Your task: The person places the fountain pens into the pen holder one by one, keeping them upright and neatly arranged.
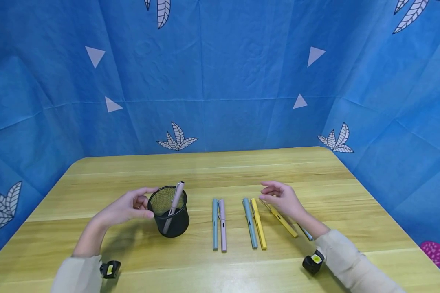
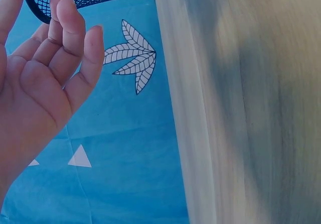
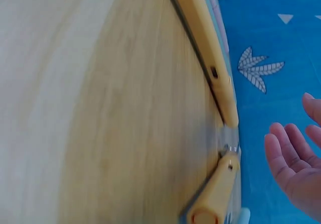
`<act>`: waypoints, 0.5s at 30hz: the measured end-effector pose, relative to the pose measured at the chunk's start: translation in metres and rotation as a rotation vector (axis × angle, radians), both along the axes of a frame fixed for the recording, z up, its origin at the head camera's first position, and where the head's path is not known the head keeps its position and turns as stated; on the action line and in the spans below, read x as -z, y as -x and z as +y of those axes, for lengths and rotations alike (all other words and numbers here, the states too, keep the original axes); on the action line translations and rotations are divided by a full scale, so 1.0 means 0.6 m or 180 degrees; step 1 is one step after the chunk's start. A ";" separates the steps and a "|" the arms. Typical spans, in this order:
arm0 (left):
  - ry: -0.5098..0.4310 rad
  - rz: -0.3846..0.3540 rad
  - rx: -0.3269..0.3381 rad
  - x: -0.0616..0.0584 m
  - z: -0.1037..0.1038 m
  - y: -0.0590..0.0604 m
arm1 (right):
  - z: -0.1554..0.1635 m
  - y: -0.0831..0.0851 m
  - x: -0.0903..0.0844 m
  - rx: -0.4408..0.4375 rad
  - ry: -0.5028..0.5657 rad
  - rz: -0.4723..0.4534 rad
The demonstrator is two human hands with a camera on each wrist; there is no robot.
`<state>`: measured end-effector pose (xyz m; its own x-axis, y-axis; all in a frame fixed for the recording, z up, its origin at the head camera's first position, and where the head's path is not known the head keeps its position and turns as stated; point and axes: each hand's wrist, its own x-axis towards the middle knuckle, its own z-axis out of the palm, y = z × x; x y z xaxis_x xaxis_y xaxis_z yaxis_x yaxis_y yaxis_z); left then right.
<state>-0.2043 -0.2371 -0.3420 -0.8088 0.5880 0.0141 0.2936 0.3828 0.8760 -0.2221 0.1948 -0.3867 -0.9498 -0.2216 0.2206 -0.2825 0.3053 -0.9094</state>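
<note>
My left hand (image 1: 133, 206) holds the left side of a black mesh pen holder (image 1: 174, 226), with thumb and index finger at its rim. One pale pinkish pen (image 1: 175, 199) leans inside it. To the right of the holder lie a teal pen (image 1: 215, 224) and a lilac pen (image 1: 223, 228), side by side. Another teal pen (image 1: 250, 224) lies beside a yellow pen (image 1: 259, 226). Over a slanted yellow pen (image 1: 284, 223) hovers my right hand (image 1: 281, 198), fingers loosely bent and holding nothing. A bluish pen (image 1: 305, 232) is partly hidden under the right forearm.
The pens and holder stand on a light wooden table (image 1: 190, 268). A blue cloth (image 1: 242, 73) with leaf and triangle prints hangs behind the table and at its sides. Each wrist wears a small black camera device (image 1: 313, 262).
</note>
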 end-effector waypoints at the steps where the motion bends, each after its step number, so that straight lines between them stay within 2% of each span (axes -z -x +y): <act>1: -0.0003 -0.0002 0.0001 0.000 0.000 0.000 | 0.004 0.000 0.000 0.0013 0.0005 0.0007; 11: 0.0008 0.0016 -0.0033 0.001 0.000 -0.002 | 0.040 0.004 0.007 0.0110 0.0141 -0.0128; 15: -0.0020 -0.0005 -0.0040 0.001 0.000 -0.002 | 0.051 0.004 0.012 0.0138 0.0081 -0.0123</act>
<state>-0.2028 -0.2370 -0.3424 -0.8161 0.5777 0.0165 0.2874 0.3809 0.8788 -0.2243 0.2251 -0.3937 -0.9664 -0.1748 0.1886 -0.2339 0.2931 -0.9270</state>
